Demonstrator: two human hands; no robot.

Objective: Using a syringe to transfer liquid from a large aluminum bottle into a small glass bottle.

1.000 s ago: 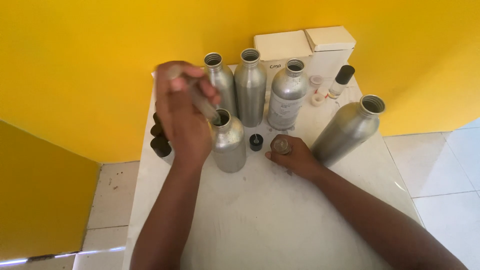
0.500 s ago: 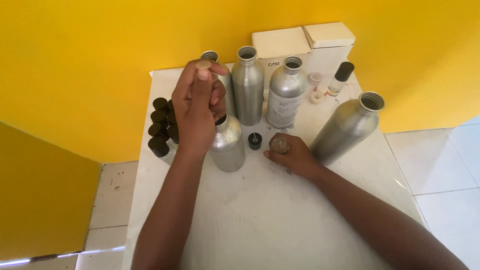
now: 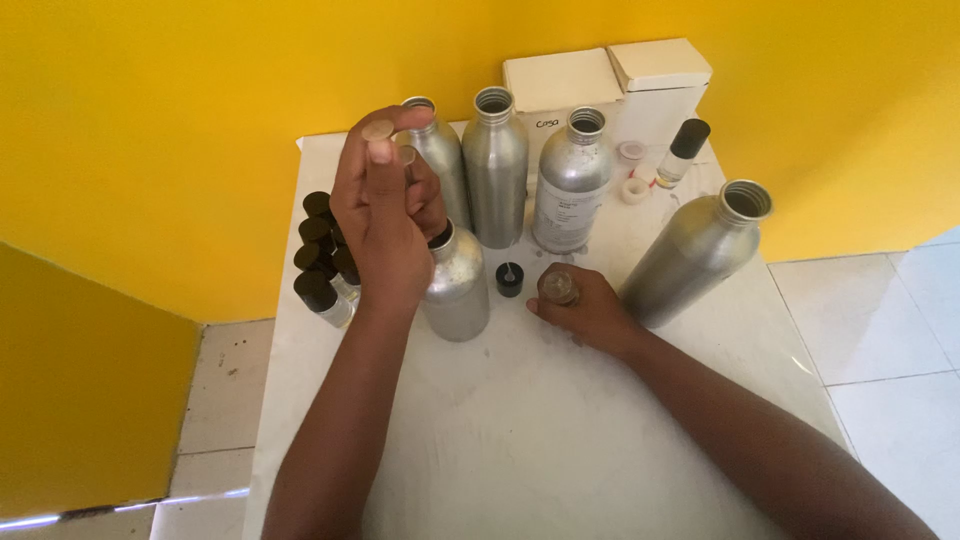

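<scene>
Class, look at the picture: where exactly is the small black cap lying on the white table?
In the head view, the small black cap lies open side up near the table's middle, between the aluminium bottle under the left hand and the right hand.

- Two white rectangular boxes, side by side at the table's back edge against the yellow wall.
- Pale label on the third upright aluminium bottle.

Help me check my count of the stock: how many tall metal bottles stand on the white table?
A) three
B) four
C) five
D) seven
C: three metal bottles stand in a back row, one is partly behind the left hand, and one is to the right of the right hand, all on the white table.
</scene>
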